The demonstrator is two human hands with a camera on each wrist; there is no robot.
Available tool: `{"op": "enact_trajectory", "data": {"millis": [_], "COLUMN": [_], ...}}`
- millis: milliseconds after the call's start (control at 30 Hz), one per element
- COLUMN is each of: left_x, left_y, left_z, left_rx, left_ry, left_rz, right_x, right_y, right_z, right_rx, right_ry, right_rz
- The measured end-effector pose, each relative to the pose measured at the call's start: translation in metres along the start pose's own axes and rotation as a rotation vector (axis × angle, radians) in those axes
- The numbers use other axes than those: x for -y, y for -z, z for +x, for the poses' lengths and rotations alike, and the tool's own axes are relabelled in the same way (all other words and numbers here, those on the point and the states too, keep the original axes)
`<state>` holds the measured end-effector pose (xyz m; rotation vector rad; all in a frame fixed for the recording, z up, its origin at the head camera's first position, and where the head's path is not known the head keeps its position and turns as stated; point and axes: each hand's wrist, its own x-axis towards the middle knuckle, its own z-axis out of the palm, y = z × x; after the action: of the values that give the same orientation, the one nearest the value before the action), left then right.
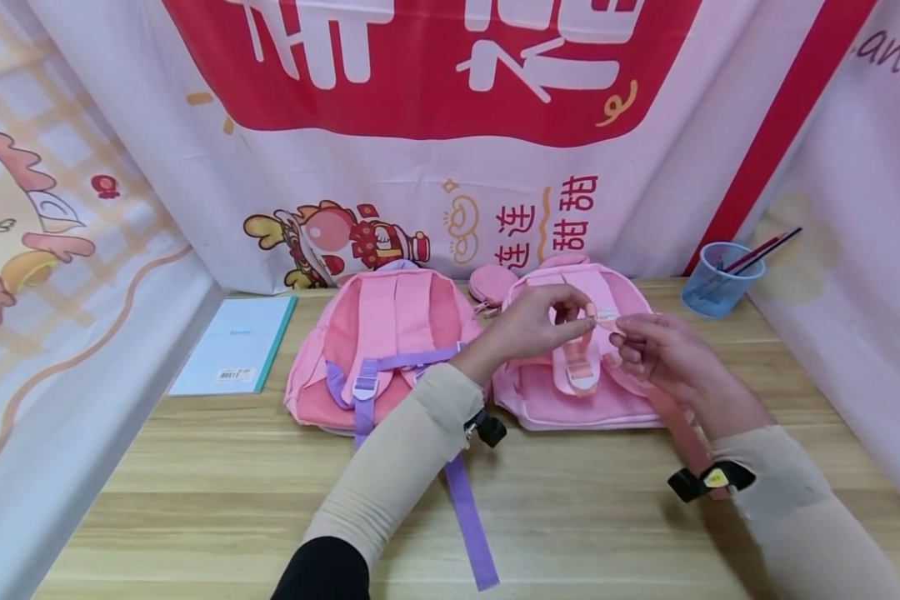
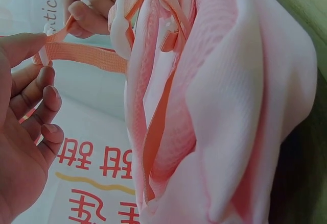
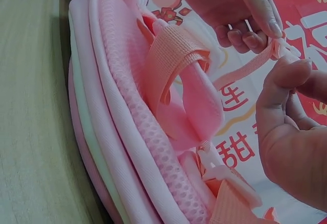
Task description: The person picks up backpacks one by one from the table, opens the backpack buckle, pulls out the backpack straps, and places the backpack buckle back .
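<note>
On the right lies a pink backpack (image 1: 536,402), its straps facing up. My left hand (image 1: 534,323) is raised over it, thumb and fingertips pinching a small white buckle (image 2: 45,54) threaded with a peach strap (image 2: 89,55). Close by, my right hand (image 1: 663,354) pinches the strap's end beyond the buckle, its other fingers curled. In the right wrist view, both sets of fingertips nearly meet at the buckle. A second white buckle (image 1: 582,382) sits on a padded shoulder strap below my hands. A wider peach strap (image 1: 682,429) trails from the backpack under my right wrist.
Left of it lies another pink backpack (image 1: 375,312) with purple straps (image 1: 471,525) running toward the table's front. A light blue notebook (image 1: 232,342) lies farther left. A blue pen cup (image 1: 720,283) stands at the back right. Printed cloth (image 1: 390,200) hangs behind the table.
</note>
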<state>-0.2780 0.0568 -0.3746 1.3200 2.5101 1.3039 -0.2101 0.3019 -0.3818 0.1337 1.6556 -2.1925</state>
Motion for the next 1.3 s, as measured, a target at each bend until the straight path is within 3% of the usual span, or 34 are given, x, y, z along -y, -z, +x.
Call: {"op": "enact_trajectory", "data": {"millis": [267, 767, 1033, 1300], "left_x": [0.0002, 0.0014, -0.0022, 0.0018], "left_y": [0.0010, -0.0009, -0.0011, -0.0037], "left_z": [0.0009, 0.0013, 0.0031, 0.0039], "left_rx": [0.013, 0.041, 0.067, 0.160], "left_ry": [-0.002, -0.028, -0.009, 0.026], "left_rz": [-0.007, -0.024, 0.026, -0.099], "right_x": [0.0046, 0.0059, 0.0094, 0.0099], "right_y": [-0.0035, -0.0051, -0.0091, -0.0092], "right_z": [-0.0003, -0.0016, -0.0039, -0.0058], "right_rx": [-0.008, 0.031, -0.093, -0.137], "right_ry": [0.020, 0.037, 0.002, 0.011], "right_rz": [-0.040, -0.012, -0.080, -0.125]}}
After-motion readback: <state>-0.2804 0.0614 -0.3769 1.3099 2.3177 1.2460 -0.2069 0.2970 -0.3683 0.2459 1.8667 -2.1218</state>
